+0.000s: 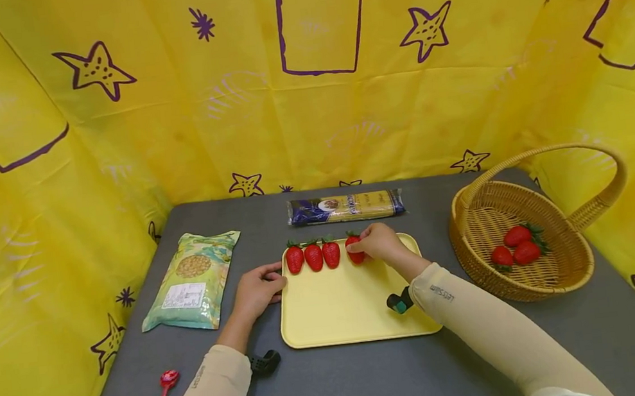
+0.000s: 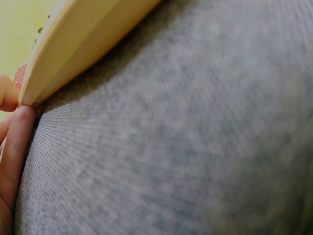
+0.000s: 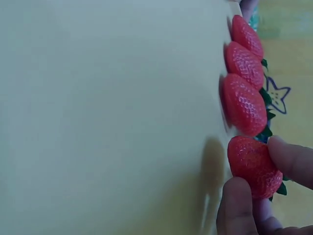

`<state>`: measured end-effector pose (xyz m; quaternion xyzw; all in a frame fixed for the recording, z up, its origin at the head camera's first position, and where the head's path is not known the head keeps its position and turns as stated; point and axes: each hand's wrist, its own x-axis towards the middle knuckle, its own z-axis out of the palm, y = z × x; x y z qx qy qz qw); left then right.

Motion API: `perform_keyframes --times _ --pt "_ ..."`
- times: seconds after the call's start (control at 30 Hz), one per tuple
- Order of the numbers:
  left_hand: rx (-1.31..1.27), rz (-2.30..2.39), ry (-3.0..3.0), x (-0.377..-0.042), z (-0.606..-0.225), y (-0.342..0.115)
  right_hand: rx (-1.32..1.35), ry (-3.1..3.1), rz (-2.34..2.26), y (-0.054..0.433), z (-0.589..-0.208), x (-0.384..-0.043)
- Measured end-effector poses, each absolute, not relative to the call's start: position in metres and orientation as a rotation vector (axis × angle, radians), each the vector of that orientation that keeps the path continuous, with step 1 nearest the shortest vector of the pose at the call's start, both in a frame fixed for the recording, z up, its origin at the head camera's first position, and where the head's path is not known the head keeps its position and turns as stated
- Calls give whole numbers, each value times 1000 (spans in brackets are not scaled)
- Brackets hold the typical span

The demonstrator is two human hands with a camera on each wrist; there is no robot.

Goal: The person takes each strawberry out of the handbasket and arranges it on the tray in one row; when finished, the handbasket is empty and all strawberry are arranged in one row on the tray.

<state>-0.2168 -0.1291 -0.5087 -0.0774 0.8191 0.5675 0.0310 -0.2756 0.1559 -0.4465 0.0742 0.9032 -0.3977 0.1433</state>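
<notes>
My right hand (image 1: 379,243) pinches a strawberry (image 3: 254,166) between thumb and fingers at the far side of a yellow tray (image 1: 352,304). Left of it, three more strawberries (image 1: 313,258) lie in a row along the tray's far edge, leaves pointing away. A small gap separates the held strawberry from that row. At the tray's left edge, my left hand (image 1: 259,291) grips the rim; the left wrist view shows its fingertips (image 2: 23,117) against the rim near the grey tabletop (image 2: 161,147).
A wicker basket (image 1: 465,273) with a tall handle stands at the right, holding three strawberries (image 1: 523,247). Behind the tray lies a pack of pasta (image 1: 347,208). On the left are a green bag (image 1: 195,278) and a red lollipop (image 1: 167,381). Yellow cloth (image 1: 322,133) surrounds the table.
</notes>
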Motion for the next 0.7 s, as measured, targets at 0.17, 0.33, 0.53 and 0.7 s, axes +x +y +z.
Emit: perform_keyframes --times 0.17,0.33,0.53,0.7 --pt "-227 1753 2516 -216 -509 -129 238 2586 -1163 153 -451 -276" --pt "-223 1760 2510 -216 -509 -130 236 2573 -1179 152 -454 -277" --pt "-219 1760 2511 -217 -509 -130 208 2609 -1139 151 -454 -278" --pt "-213 1764 2510 -217 -511 -131 210 2578 -1179 148 -456 -277"
